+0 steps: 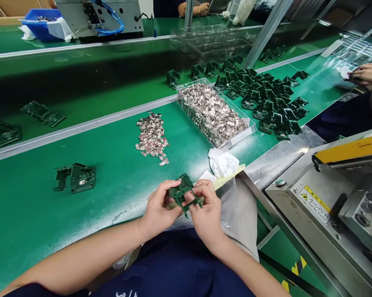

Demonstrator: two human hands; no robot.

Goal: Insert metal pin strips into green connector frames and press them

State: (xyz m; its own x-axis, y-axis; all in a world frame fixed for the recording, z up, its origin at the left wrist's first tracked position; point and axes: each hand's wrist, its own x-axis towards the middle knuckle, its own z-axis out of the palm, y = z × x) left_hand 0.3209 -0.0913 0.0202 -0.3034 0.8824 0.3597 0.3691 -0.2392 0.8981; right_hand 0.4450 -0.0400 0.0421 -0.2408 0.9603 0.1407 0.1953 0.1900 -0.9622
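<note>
Both my hands hold one dark green plastic frame part [182,190] just past the near edge of the green table. My left hand [157,211] grips its left side and my right hand [206,208] pinches its right side. A loose pile of small metal clips [152,138] lies on the table beyond my hands. A clear tray [249,125] full of the same metal clips stands farther right. Another dark green part [76,177] lies flat to the left.
A heap of dark green parts [268,103] covers the far right of the table. A white cloth [223,163] lies near the tray. A grey machine [331,198] with a yellow warning label stands at right. Another person's hand [367,74] works at the right edge. Empty clear trays [210,41] sit behind.
</note>
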